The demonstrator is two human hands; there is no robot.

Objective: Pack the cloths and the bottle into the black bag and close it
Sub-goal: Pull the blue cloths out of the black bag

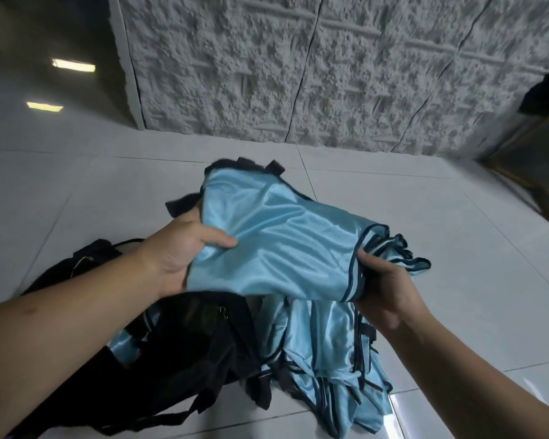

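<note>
Left hand (184, 248) and right hand (384, 280) each grip an end of a folded light-blue bib stack (276, 236), held above the floor. More blue bibs (324, 350) are heaped near-right, beside the black bag (184, 343), near-left and unzipped. Bottle not visible. Packing looks barely started; closing remains.

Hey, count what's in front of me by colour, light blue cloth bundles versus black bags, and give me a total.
Light blue: 2, the folded cloth bundle gripped by the left hand and right hand, and the cloth pile on the floor
Black: 1, the black bag
Bottle: 0 visible
Total: 3
</note>
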